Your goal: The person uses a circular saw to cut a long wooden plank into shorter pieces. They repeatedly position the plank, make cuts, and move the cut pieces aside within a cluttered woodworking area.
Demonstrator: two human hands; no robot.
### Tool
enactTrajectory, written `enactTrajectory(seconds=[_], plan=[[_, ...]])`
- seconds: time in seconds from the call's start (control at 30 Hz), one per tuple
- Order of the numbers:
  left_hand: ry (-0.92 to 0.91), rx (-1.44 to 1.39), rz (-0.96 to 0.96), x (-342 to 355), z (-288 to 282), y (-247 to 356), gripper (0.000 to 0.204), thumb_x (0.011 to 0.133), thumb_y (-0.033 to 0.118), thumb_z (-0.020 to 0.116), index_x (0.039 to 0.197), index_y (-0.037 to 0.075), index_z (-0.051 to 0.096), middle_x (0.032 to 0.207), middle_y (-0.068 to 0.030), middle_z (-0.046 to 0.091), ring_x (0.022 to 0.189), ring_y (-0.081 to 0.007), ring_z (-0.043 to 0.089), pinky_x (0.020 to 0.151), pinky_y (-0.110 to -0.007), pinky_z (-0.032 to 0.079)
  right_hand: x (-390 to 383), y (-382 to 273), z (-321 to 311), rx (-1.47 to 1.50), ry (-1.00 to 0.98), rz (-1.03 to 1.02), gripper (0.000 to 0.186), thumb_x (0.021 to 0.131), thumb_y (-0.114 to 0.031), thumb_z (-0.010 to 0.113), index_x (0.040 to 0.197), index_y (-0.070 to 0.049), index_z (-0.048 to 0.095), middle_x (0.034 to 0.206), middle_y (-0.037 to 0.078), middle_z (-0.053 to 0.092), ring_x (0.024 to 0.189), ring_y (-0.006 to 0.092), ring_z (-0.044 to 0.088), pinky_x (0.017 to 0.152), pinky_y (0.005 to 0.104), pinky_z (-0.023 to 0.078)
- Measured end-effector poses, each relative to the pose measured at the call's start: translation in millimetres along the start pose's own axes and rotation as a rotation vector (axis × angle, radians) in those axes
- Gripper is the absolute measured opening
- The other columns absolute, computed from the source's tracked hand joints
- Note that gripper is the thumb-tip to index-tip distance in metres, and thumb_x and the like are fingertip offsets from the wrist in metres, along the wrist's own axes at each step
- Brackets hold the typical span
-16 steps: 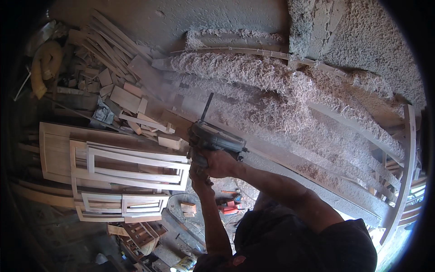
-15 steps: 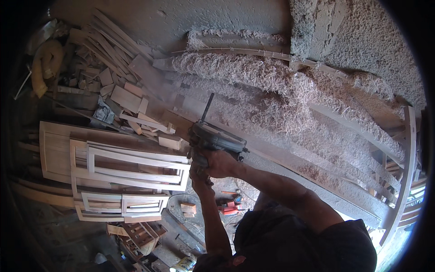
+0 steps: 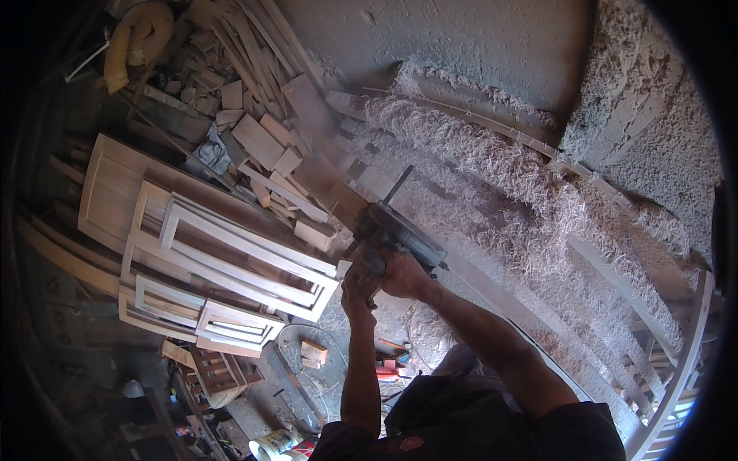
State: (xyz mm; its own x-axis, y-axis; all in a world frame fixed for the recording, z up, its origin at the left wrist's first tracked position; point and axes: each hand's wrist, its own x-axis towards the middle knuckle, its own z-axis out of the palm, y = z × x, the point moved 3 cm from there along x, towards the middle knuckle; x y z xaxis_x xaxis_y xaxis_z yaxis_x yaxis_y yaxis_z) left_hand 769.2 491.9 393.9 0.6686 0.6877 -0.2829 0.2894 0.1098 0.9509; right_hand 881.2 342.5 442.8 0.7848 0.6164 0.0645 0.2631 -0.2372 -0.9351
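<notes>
Both my hands are on a dark electric hand planer (image 3: 407,237), which has a thin black bar sticking up from its far end. My right hand (image 3: 403,275) is wrapped round its rear part. Close beside it, my left hand (image 3: 358,288) is closed on the lower near side, its fingers partly hidden. Under the tool runs a long wooden board (image 3: 492,296), slanting from upper left to lower right and dusted pale. Hazy dust hangs off the planer's far left end.
Curly wood shavings (image 3: 477,146) lie heaped along the far side by the rough wall (image 3: 477,46). To the left lean several pale wooden frames (image 3: 254,257). Offcuts (image 3: 257,142) and a yellow hose (image 3: 138,38) are piled behind them. A red tool (image 3: 390,371) rests on the floor.
The whole view has shifted and tilted, so frames, shavings and wall appear turned clockwise. Both hands stay on the planer, which shows slightly farther right.
</notes>
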Motion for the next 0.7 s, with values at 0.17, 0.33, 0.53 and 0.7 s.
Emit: enactTrajectory(seconds=[0.17, 0.33, 0.53, 0.7], plan=[[0.033, -0.091, -0.066, 28.4, -3.7, 4.9, 0.053, 0.104, 0.057, 0.054, 0.129, 0.012, 0.065, 0.094, -0.0039, 0.069, 0.052, -0.0059, 0.05, 0.038, -0.022, 0.036, 20.9, -4.9, 6.5, 0.06, 0.076, -0.007, 0.058, 0.083, -0.024, 0.075, 0.136, -0.007, 0.059, 0.114, 0.027, 0.072, 0.109, 0.0449, 0.068, 0.094, 0.0493, 0.057], [0.075, -0.084, -0.105, 55.5, -5.9, 13.6, 0.05, 0.103, 0.057, 0.055, 0.121, 0.013, 0.068, 0.086, -0.0019, 0.068, 0.05, -0.0053, 0.049, 0.037, -0.023, 0.034, 57.3, 3.1, 21.2, 0.037, 0.087, -0.086, 0.064, 0.084, -0.029, 0.074, 0.142, -0.007, 0.055, 0.11, 0.029, 0.072, 0.107, 0.0465, 0.068, 0.093, 0.052, 0.057], [0.102, -0.148, -0.056, 91.9, -9.0, 26.3, 0.042, 0.103, 0.052, 0.058, 0.11, 0.012, 0.069, 0.065, 0.0031, 0.057, 0.043, -0.0048, 0.043, 0.036, -0.023, 0.031, 99.2, 12.9, 36.4, 0.103, 0.045, -0.063, 0.066, 0.082, -0.029, 0.077, 0.141, -0.008, 0.055, 0.114, 0.028, 0.071, 0.112, 0.0478, 0.066, 0.095, 0.0525, 0.057], [0.144, -0.165, -0.114, 133.5, -15.0, 31.3, 0.041, 0.103, 0.051, 0.059, 0.109, 0.011, 0.07, 0.062, 0.0053, 0.048, 0.042, -0.0048, 0.039, 0.036, -0.024, 0.03, 134.6, 3.9, 40.8, 0.076, 0.054, -0.047, 0.07, 0.08, -0.03, 0.078, 0.143, -0.01, 0.055, 0.119, 0.027, 0.07, 0.113, 0.0467, 0.066, 0.096, 0.051, 0.057]])
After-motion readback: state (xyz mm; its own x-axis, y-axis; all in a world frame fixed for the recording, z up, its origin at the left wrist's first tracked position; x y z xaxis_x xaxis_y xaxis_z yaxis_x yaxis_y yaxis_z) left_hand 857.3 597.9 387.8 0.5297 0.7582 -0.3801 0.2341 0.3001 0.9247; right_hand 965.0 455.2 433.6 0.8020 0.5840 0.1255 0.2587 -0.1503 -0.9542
